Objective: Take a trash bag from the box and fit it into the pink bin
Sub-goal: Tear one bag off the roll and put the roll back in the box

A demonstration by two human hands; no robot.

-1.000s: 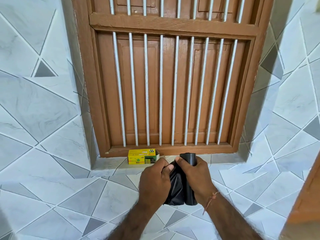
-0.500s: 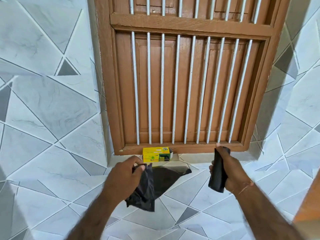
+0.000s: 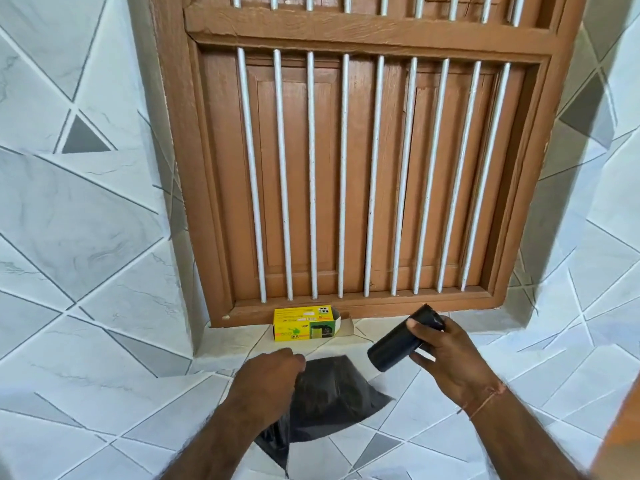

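Observation:
My left hand (image 3: pixel 266 379) grips a loose black trash bag (image 3: pixel 329 400) that hangs folded in front of the tiled wall. To its right, my right hand (image 3: pixel 446 355) is closed around the black roll of trash bags (image 3: pixel 398 348), held tilted with one end up toward the window. The bag and the roll are separate. A yellow and green trash bag box (image 3: pixel 304 323) lies on the tiled sill, its right end flap open, just beyond both hands. The pink bin is not in view.
A brown wooden window (image 3: pixel 360 174) with white vertical bars and shut shutters stands right behind the box. Grey and white tiled walls (image 3: pixel 86 237) flank it on both sides. An orange-brown edge (image 3: pixel 627 420) shows at the far right.
The hands were together on the roll; the bag has come off it. My left hand drew the loose bag left and down, my right hand carried the roll right, now tilted.

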